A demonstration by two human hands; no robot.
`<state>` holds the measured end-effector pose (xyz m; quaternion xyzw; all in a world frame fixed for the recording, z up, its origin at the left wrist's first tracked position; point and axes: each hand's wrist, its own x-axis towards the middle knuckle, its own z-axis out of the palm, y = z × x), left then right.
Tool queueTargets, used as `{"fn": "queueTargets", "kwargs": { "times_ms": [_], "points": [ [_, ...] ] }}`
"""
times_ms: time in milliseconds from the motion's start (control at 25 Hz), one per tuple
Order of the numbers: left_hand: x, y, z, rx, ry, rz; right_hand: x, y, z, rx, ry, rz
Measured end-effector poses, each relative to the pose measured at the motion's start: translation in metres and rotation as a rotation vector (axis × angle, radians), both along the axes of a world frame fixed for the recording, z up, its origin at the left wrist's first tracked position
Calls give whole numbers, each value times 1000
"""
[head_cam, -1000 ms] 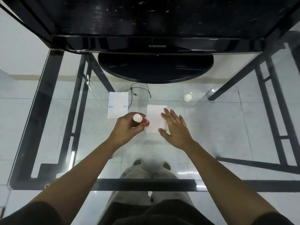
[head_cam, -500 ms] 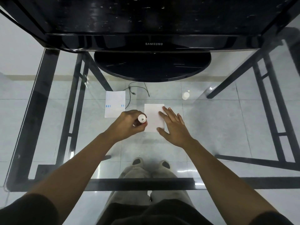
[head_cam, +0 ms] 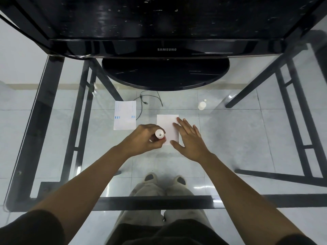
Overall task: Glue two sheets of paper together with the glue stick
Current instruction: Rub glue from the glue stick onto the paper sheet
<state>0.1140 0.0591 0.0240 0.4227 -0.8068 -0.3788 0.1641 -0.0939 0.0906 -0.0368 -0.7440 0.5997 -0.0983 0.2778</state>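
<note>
A plain white sheet [head_cam: 167,126] lies on the glass table [head_cam: 230,138] in front of me. My right hand [head_cam: 188,139] rests flat on its right edge, fingers spread. My left hand [head_cam: 145,139] grips the glue stick [head_cam: 160,134], a white tube with a red end, held upright with its lower end at the sheet's left edge. A second sheet with small blue marks [head_cam: 125,115] lies flat to the left, apart from both hands.
A black Samsung monitor [head_cam: 166,49] on a round base [head_cam: 165,75] stands at the back of the table. The white glue cap [head_cam: 201,105] stands at the back right. A thin black cable [head_cam: 141,103] lies between the sheets. The table's front edge [head_cam: 159,203] is near me.
The glue stick has tipped from slanted to upright in my left hand and stayed at the sheet's left edge. My right hand has stayed pressed on the sheet.
</note>
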Motion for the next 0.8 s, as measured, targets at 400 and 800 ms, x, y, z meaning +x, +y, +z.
{"fn": "queueTargets", "kwargs": {
  "times_ms": [400,800],
  "points": [
    [-4,-6,-1,69,-6,3,1,0,2,15,-7,-11],
    [-12,-18,0,56,-40,17,1,-1,3,24,-25,-19]
  ]
}}
